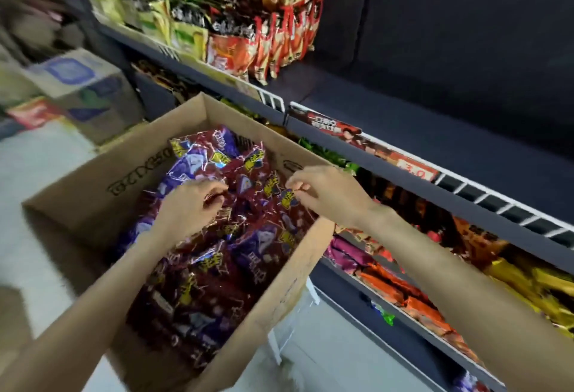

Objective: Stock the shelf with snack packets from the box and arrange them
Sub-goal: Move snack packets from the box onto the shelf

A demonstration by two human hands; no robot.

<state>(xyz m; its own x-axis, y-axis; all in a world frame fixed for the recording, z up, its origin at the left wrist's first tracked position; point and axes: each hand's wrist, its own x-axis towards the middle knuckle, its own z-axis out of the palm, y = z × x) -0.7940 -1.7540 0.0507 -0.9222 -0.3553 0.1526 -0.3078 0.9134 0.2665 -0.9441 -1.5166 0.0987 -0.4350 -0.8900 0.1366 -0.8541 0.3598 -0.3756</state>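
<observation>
Your cardboard box (93, 193) sits center frame, full of red-and-purple snack packets (217, 255). Your left hand (189, 205), fingers curled, grips packets near the box's middle. Your right hand (326, 193), at 3 o'clock from the left, pinches a packet's top edge between thumb and fingertips. The dark shelf (435, 131) at 2 o'clock is bare behind a white wire rail (484, 196).

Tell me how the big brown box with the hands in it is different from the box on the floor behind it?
The open brown cardboard box sits near, brimming with shiny red-and-purple snack packets; both hands reach in. The cardboard box with blue print sits farther back, looks closed, blurred and untouched. Both are cardboard.
</observation>
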